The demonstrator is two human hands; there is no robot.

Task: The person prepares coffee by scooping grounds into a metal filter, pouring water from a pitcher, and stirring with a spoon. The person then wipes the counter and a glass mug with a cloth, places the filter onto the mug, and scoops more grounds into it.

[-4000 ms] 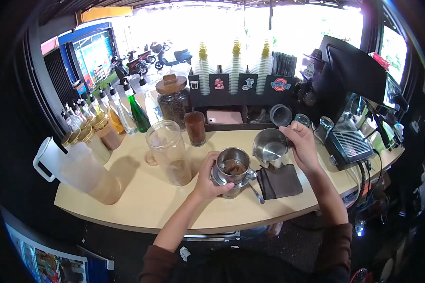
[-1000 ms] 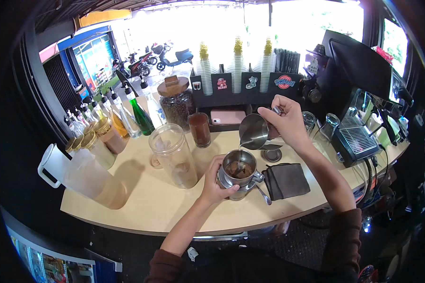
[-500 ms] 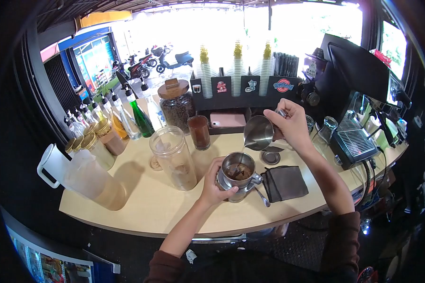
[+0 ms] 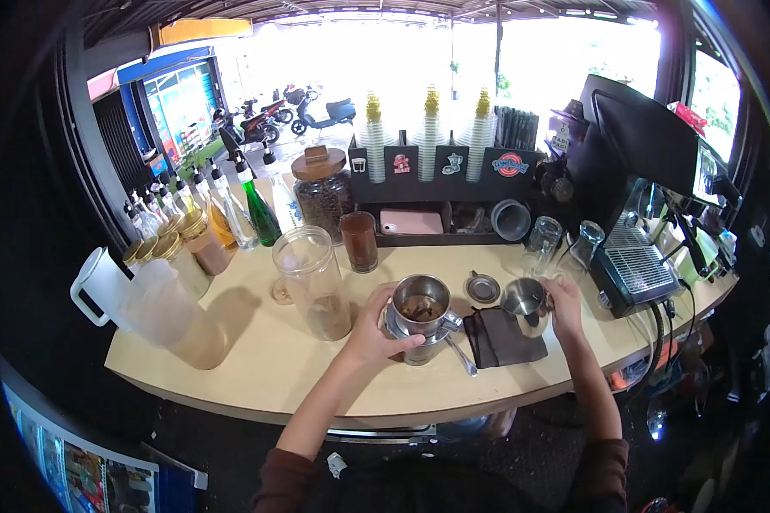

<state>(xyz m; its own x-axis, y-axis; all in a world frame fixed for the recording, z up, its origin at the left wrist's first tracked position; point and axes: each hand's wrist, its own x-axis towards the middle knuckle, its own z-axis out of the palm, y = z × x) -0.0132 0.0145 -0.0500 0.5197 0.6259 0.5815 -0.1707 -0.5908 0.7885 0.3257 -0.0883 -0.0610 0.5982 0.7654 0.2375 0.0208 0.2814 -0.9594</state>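
My left hand (image 4: 370, 329) is closed around a metal coffee drip filter (image 4: 422, 323), which rests on top of a glass (image 4: 417, 355). Dark liquid with coffee grounds shows inside the filter. In my right hand (image 4: 565, 306) is a small steel pitcher (image 4: 524, 296), held by its handle over the right part of a folded dark cloth (image 4: 496, 346). A spoon (image 4: 463, 356) lies between the glass and the cloth. Just behind the cloth is a round metal lid (image 4: 483, 288).
A tall clear jar (image 4: 316, 295) and a glass of brown drink (image 4: 360, 244) stand left of the filter. Pitchers (image 4: 171, 321) and syrup bottles (image 4: 259, 214) line the left side. At the right are upturned glasses (image 4: 543, 244) and a coffee machine (image 4: 637, 261).
The stream from the pitcher has stopped. My right hand has brought the pitcher down and to the right, away from the filter. My left hand stays on the filter.
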